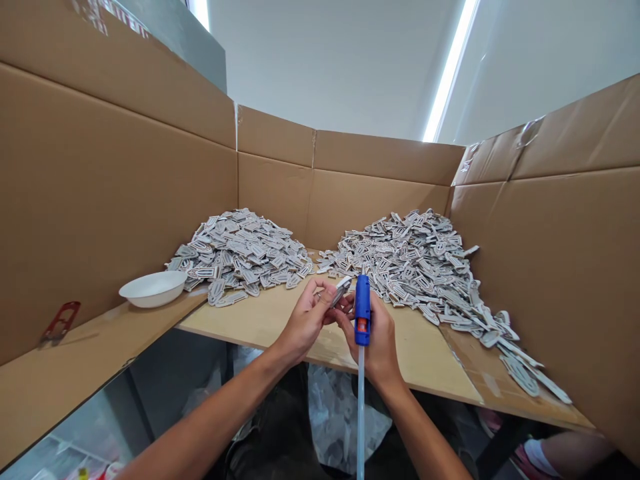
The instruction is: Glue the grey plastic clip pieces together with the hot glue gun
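A small grey-white flat piece (342, 291) is pinched in my left hand (306, 317), tilted up over the table's front part. My right hand (381, 343) is wrapped round a blue hot glue gun (363, 308), whose nozzle points away from me. A long translucent glue stick (361, 413) sticks out of the gun's rear toward me. The fingertips of my right hand come close to the piece; whether they touch it I cannot tell. Beyond my hands lie two heaps of similar pieces, a left heap (250, 250) and a right heap (410, 257).
Tall cardboard walls (380, 157) enclose the wooden table (260, 313) at the back and sides. A white bowl (153, 289) stands at left, near a red-handled metal object (61, 321). Plastic bags (340, 417) lie below the table edge. Another person's leg (570, 457) shows at lower right.
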### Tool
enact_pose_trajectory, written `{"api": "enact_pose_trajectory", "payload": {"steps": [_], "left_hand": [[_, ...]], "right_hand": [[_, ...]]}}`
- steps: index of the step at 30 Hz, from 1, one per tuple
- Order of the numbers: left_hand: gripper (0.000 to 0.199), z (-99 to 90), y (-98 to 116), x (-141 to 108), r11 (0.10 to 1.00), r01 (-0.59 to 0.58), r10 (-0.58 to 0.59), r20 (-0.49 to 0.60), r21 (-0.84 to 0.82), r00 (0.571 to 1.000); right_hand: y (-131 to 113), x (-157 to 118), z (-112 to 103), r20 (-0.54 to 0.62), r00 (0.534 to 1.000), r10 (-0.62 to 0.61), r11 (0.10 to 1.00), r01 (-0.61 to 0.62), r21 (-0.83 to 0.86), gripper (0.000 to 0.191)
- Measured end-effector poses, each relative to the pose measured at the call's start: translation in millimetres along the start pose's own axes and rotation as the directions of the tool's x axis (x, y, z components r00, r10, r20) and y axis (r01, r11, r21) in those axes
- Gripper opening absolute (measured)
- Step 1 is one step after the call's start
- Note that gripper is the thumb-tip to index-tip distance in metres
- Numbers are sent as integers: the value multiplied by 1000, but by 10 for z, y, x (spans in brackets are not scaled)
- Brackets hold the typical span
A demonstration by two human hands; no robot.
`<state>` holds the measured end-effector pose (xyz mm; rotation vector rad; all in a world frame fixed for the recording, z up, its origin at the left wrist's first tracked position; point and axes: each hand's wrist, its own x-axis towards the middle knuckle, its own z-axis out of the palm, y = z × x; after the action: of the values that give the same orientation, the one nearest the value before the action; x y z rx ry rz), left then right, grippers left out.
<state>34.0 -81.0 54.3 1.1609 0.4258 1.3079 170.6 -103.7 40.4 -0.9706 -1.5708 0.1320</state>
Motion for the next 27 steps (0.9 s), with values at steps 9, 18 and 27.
{"api": "enact_pose_trajectory", "payload": {"steps": [9, 18, 27], "left_hand": [[49, 25, -9, -4, 996, 19, -17, 16, -92, 1000], [50, 56, -43, -1, 991, 13, -12, 4, -136, 1000], [51, 76, -68, -5, 994, 22, -21, 15, -105, 1000]], "right_hand": [[-42, 11, 1, -66, 993, -93, 993, 88, -75, 20], [3, 45, -43, -29, 978, -208, 973, 204, -107, 18], [23, 56, -93, 31, 969, -246, 964, 248, -92, 27]]}}
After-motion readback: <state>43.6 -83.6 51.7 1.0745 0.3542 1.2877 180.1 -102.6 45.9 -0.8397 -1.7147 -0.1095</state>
